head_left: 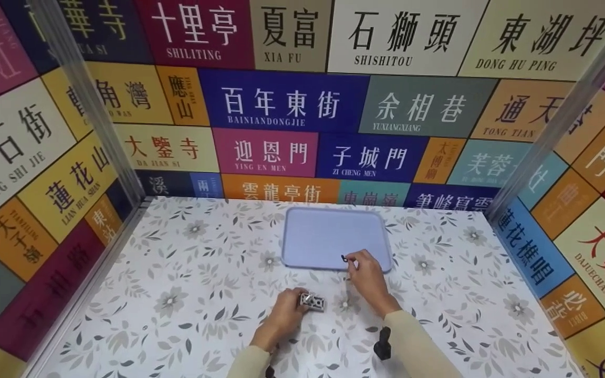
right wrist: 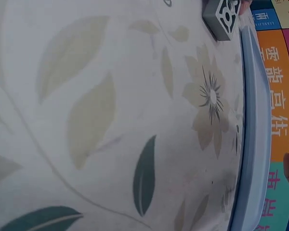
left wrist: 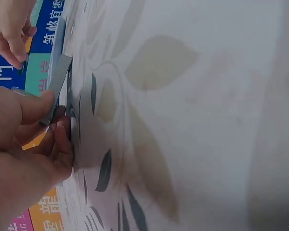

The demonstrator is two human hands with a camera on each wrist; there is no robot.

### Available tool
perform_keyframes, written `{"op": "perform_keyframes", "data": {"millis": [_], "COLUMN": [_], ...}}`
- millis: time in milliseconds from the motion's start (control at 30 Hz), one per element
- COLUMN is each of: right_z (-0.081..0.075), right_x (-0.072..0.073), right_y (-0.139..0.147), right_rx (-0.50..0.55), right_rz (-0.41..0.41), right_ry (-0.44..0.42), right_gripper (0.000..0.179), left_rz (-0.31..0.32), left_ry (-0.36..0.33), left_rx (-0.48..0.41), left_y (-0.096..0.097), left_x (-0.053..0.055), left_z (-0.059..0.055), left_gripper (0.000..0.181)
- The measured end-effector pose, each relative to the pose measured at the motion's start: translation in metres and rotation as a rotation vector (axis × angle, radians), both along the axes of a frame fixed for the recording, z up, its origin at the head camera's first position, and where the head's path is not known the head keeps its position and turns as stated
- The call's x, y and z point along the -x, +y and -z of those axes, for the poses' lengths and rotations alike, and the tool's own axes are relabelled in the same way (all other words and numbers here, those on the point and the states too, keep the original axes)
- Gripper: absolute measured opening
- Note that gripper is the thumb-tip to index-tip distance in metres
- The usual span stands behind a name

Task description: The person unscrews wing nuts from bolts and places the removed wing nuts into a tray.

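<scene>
Low over the table, my left hand (head_left: pixel 285 311) grips a small grey block (head_left: pixel 314 302) by its left side. The block's top carries a black-and-white pattern, plainer in the right wrist view, where the block (right wrist: pixel 221 19) is at the upper right. My right hand (head_left: pixel 368 274) pinches a tiny black piece (head_left: pixel 344 258) between thumb and fingertips, above the front edge of a light-blue tray (head_left: pixel 329 233). The piece is too small to tell its kind. In the left wrist view, my left thumb and fingers hold the block's grey side (left wrist: pixel 62 79).
The flat tray lies toward the back of the table, which has a white cloth (head_left: pixel 218 273) with grey leaves and flowers. Walls with coloured name panels (head_left: pixel 281 100) enclose the back and both sides. A black strap-like device (head_left: pixel 382 344) is at my right sleeve.
</scene>
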State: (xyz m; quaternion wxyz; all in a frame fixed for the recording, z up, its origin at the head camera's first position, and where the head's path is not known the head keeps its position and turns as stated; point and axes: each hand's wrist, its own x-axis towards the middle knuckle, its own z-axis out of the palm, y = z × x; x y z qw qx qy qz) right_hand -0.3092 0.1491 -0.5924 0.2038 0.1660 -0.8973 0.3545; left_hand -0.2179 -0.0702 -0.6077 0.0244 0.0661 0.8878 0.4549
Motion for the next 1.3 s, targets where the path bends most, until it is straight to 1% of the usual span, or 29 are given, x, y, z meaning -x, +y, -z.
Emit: {"op": "perform_keyframes", "data": {"millis": [100, 133, 233, 300, 367, 533, 600, 667, 767, 833, 967, 1033, 1167, 1300], "right_z": [0.001, 0.001, 0.004, 0.006, 0.007, 0.008, 0.008, 0.008, 0.009, 0.011, 0.015, 0.016, 0.017, 0.018], "right_x": [0.007, 0.009, 0.013, 0.015, 0.018, 0.025, 0.027, 0.029, 0.03, 0.029, 0.029, 0.029, 0.028, 0.027], "right_y": [0.001, 0.001, 0.002, 0.003, 0.006, 0.01, 0.01, 0.009, 0.008, 0.007, 0.006, 0.006, 0.006, 0.006], "right_rx": [-0.026, -0.035, -0.059, -0.07, -0.074, -0.078, -0.08, -0.073, -0.064, -0.079, -0.137, -0.149, -0.143, -0.143], "right_rz": [-0.013, -0.015, -0.01, -0.004, 0.005, 0.051, 0.06, 0.064, 0.068, 0.073, 0.086, 0.092, 0.102, 0.1], "right_ry": [-0.037, -0.044, -0.062, -0.074, -0.101, -0.184, -0.218, -0.26, -0.292, -0.287, -0.231, -0.217, -0.231, -0.23], "right_gripper": [0.01, 0.01, 0.009, 0.009, 0.009, 0.009, 0.009, 0.009, 0.01, 0.01, 0.01, 0.01, 0.011, 0.012], "left_rz": [-0.039, -0.053, -0.069, -0.077, -0.085, -0.109, -0.127, -0.145, -0.165, -0.172, -0.183, -0.187, -0.193, -0.204], "left_ry": [0.058, 0.068, 0.084, 0.089, 0.113, 0.165, 0.152, 0.122, 0.083, 0.063, 0.052, 0.059, 0.074, 0.115], "left_rx": [0.109, 0.135, 0.178, 0.193, 0.198, 0.185, 0.171, 0.157, 0.133, 0.122, 0.105, 0.094, 0.07, 0.072], "left_y": [0.001, 0.001, 0.0, 0.0, 0.002, 0.003, 0.002, 0.002, 0.002, 0.002, 0.002, 0.002, 0.003, 0.002], "left_x": [0.0, 0.0, 0.001, 0.001, 0.001, 0.001, 0.001, 0.001, 0.0, 0.0, 0.0, -0.001, -0.003, -0.004], "left_z": [0.002, 0.003, 0.004, 0.006, 0.008, 0.012, 0.013, 0.013, 0.014, 0.013, 0.013, 0.012, 0.013, 0.017], "left_gripper": [0.027, 0.027, 0.027, 0.029, 0.029, 0.029, 0.029, 0.029, 0.03, 0.031, 0.032, 0.031, 0.032, 0.033]}}
